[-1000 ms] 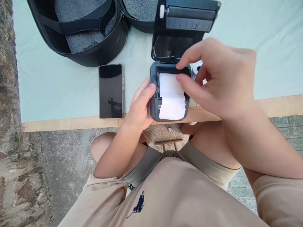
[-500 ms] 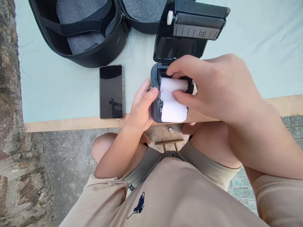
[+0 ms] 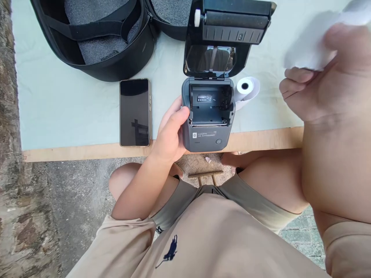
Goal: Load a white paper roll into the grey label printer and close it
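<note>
A small dark grey printer (image 3: pixel 207 135) sits at the table's near edge with its lid (image 3: pixel 228 27) swung up and back. Its paper bay (image 3: pixel 210 106) is empty. My left hand (image 3: pixel 171 133) grips the printer's left side, thumb on the top edge. My right hand (image 3: pixel 324 81) is raised at the far right, close to the camera and blurred, closed on a white paper roll (image 3: pixel 311 46). Another white paper roll (image 3: pixel 246 88) lies on the table just right of the printer.
A black phone (image 3: pixel 135 112) lies face up left of the printer. An open black padded case (image 3: pixel 98 38) stands at the back left. The pale green tabletop (image 3: pixel 58 100) has a wooden front edge (image 3: pixel 87 151). My knees are under it.
My right hand pinched the white roll in the printer's bay, lifted it out and carried it up to the right. The bay now shows empty. My left hand stayed on the printer.
</note>
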`<state>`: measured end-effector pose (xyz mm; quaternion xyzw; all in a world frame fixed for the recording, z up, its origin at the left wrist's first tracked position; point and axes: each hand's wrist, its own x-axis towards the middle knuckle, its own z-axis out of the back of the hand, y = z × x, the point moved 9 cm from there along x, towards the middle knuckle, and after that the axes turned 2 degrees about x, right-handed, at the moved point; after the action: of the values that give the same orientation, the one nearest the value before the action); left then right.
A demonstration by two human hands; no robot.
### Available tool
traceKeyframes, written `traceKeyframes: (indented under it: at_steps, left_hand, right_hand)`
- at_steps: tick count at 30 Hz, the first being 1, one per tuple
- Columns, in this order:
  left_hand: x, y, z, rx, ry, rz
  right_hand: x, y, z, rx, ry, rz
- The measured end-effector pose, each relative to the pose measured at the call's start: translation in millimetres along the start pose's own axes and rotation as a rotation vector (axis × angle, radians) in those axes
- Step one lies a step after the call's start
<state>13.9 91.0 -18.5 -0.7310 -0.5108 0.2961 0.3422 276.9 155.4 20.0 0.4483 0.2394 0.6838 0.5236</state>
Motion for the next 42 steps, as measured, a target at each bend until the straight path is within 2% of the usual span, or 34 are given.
traceKeyframes:
  at_steps: [2, 4, 6, 11, 13, 16, 21, 25, 28, 31, 33, 34, 36, 38, 42]
  left_hand:
    - [0.8, 0.0, -0.3, 0.009, -0.005, 0.0]
    - [1.7, 1.4, -0.1, 0.001, -0.003, 0.008]
    - [2.3, 1.7, -0.3, -0.019, 0.01, 0.001]
    - [1.0, 2.3, 1.9, -0.015, -0.011, 0.021]
    - [-0.2, 2.1, 1.2, -0.023, -0.019, 0.04]
    - [-1.3, 1.4, 1.0, -0.008, -0.034, 0.058]
    - [-1.1, 1.0, -0.3, -0.02, -0.016, 0.051]
    - [-1.1, 2.0, 0.5, -0.06, -0.005, 0.048]
    - [-1.0, 2.5, -0.6, -0.091, 0.029, 0.044]
    - [-1.0, 3.0, 1.2, -0.093, 0.019, 0.046]
    - [-1.0, 3.1, 3.1, -0.087, -0.002, 0.047]
    - [-1.0, 2.7, 3.5, -0.089, -0.009, 0.043]
    - [-1.2, 1.8, 4.5, -0.098, -0.028, 0.035]
    - [-1.6, 1.9, 5.9, -0.1, -0.052, 0.039]
    - [-1.9, 2.0, 6.6, -0.104, -0.068, 0.053]
  right_hand:
    - [-1.3, -19.2, -6.7, 0.098, -0.073, -0.129]
    - [-3.3, -22.9, -10.4, 0.128, -0.118, -0.203]
    - [-4.6, -11.9, -9.6, 0.082, -0.132, -0.211]
    - [-4.7, 34.4, -4.2, -0.25, -0.098, -0.095]
    - [-4.5, 41.3, -7.1, -0.244, -0.063, -0.086]
    - [-4.0, 39.0, -9.2, -0.216, -0.059, -0.134]
    - [-4.2, 25.5, -13.0, -0.402, -0.023, -0.312]
    - [-5.0, 23.4, -15.3, -0.447, 0.017, -0.356]
    - [-5.4, 33.9, -17.0, -0.458, 0.049, -0.253]
    - [-10.3, 71.8, -10.4, -0.397, -0.069, 0.052]
    - [-18.6, 94.9, -9.3, -0.385, -0.129, 0.199]
    - [-21.7, 101.1, -14.4, -0.403, -0.103, 0.222]
    - [-25.7, 104.0, -33.6, -0.47, 0.04, 0.214]
    - [-28.9, 100.9, -52.2, -0.521, 0.172, 0.199]
    - [-30.0, 83.6, -71.6, -0.534, 0.301, 0.12]
